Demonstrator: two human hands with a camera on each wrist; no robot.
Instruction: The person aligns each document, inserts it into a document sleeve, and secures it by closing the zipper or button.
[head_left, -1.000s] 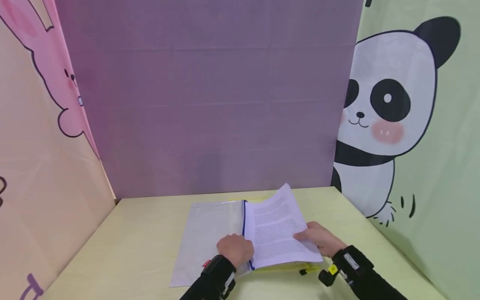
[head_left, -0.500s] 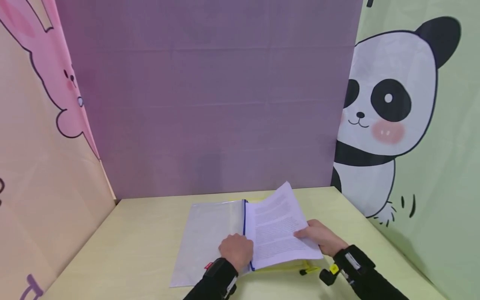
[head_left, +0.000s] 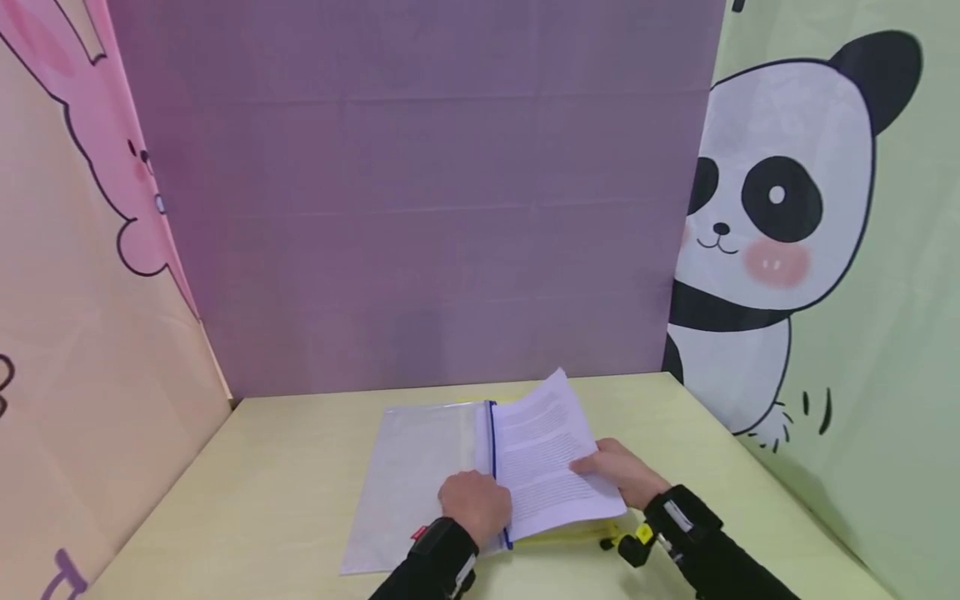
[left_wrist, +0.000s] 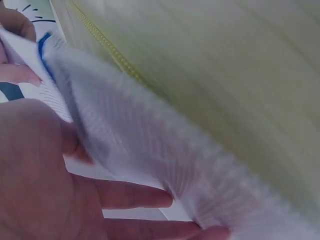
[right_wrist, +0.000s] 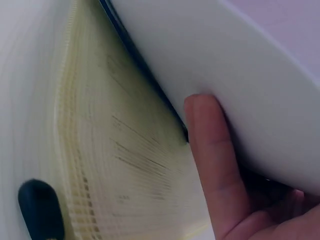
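Observation:
A clear, mesh-textured document pouch (head_left: 416, 467) with a blue-edged opening lies flat in the head view. My left hand (head_left: 475, 504) grips it beside that edge; in the left wrist view the fingers (left_wrist: 135, 194) hold the pouch's opening. My right hand (head_left: 622, 471) pinches printed paper (head_left: 547, 467) by its right side, thumb on top. The paper's left margin shows inside the pouch, past the blue edge, while the rest slopes up outside. In the right wrist view a finger (right_wrist: 212, 145) lies straight along the paper's underside. Beneath the paper is a yellow zip pouch (head_left: 573, 533).
The pouches lie on a pale wooden table (head_left: 285, 483). Behind it hangs a purple backdrop (head_left: 420, 208), with a panda-printed panel (head_left: 870, 375) on the right and a rabbit-printed panel (head_left: 112, 358) on the left. A yellow zip (left_wrist: 107, 45) runs beside the clear pouch.
My right hand has moved left with the paper, and the paper's left part has slid past the blue edge into the clear pouch. My left hand keeps its hold, shifting slightly right.

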